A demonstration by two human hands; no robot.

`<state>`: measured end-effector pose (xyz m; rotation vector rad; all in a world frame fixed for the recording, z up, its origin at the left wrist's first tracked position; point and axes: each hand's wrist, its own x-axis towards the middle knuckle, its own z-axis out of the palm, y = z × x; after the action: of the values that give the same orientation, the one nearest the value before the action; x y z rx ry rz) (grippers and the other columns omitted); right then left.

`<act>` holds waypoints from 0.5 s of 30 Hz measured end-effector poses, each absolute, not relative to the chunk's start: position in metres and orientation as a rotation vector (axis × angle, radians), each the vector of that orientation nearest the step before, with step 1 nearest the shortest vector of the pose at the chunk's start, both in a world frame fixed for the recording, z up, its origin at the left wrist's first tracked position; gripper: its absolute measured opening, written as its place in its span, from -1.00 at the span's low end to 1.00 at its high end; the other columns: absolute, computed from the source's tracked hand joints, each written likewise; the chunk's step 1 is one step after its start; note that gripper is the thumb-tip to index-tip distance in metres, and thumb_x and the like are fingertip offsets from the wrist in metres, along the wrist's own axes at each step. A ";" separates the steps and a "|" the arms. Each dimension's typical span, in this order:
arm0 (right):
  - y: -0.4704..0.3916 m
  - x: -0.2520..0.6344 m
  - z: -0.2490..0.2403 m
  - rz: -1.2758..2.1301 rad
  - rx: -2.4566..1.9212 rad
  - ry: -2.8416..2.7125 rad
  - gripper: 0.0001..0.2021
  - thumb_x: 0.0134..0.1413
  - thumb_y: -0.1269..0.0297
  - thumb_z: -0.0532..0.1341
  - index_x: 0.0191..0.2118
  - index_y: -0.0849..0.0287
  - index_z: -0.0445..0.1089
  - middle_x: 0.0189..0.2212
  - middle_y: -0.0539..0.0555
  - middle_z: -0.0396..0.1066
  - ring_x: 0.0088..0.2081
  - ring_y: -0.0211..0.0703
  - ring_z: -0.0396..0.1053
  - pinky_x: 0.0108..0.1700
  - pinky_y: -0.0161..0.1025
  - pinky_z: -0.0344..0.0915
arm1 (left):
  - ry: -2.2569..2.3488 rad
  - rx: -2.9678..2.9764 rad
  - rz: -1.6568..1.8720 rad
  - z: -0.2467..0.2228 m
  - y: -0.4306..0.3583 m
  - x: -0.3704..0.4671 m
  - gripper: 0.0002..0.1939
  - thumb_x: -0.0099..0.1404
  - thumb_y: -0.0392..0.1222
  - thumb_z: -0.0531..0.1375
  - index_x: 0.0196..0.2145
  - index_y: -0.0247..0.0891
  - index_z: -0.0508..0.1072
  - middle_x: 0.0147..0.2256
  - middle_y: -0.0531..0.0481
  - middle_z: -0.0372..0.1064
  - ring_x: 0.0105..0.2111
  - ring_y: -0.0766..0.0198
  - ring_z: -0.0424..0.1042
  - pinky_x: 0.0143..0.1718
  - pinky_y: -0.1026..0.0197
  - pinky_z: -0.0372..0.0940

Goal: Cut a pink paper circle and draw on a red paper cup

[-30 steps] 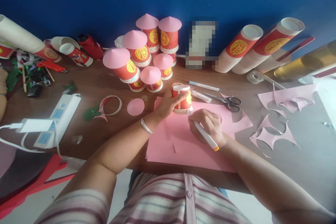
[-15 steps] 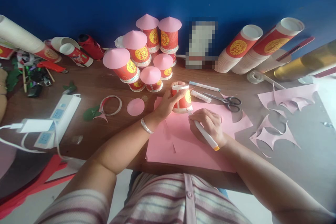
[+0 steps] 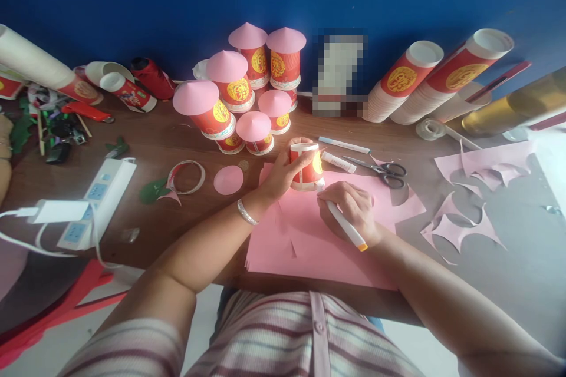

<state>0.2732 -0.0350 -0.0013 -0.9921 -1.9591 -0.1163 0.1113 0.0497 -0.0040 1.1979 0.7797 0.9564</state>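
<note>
Soft daylight, even, seemingly from the right side. Grey surface right of the right hand [image 3: 351, 209] washes pale. Faint shadows under both hands on the pink paper [image 3: 318, 241]. Gold tube [image 3: 513, 109] far right shows glare. Strong wide-angle bending at the edges; tabletop curves upward. Pixelated block [image 3: 338, 76] beyond the hands. Striped shirt nearest the camera reads soft. Centre sharp enough.

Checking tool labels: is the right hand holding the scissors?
No: the right hand grips a white pen over the pink paper; the scissors lie untouched beyond it.
</note>
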 end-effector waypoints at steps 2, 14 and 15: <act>-0.035 0.273 -0.002 -0.123 -0.995 -1.959 -0.78 0.16 0.58 0.23 -0.18 0.12 0.30 -0.48 -0.04 0.38 -0.49 -0.27 0.36 -0.43 -0.31 0.33 | 0.779 1.204 0.953 -0.004 0.050 0.111 -0.71 0.39 0.01 0.22 -0.04 -0.17 0.39 -0.10 -0.06 0.41 -0.03 0.11 0.44 0.03 0.05 0.33; -0.037 0.270 -0.001 -0.086 -0.994 -1.971 -0.79 0.15 0.58 0.23 -0.19 0.12 0.30 -0.49 -0.05 0.39 -0.52 -0.27 0.36 -0.43 -0.30 0.33 | 0.811 1.231 0.950 -0.003 0.049 0.113 -0.72 0.39 0.02 0.21 -0.06 -0.18 0.39 -0.09 -0.06 0.42 -0.01 0.12 0.45 0.05 0.05 0.37; -0.037 0.270 -0.001 -0.082 -0.993 -1.974 -0.79 0.16 0.58 0.23 -0.19 0.12 0.30 -0.48 -0.05 0.40 -0.52 -0.28 0.36 -0.43 -0.31 0.33 | 0.807 1.224 0.949 -0.003 0.049 0.113 -0.72 0.39 0.01 0.22 -0.06 -0.18 0.39 -0.10 -0.05 0.42 -0.01 0.12 0.45 0.05 0.05 0.37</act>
<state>0.2700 -0.0368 -0.0012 -0.9927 -1.9739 -0.0821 0.1130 0.0487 -0.0032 1.2242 0.8066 0.9493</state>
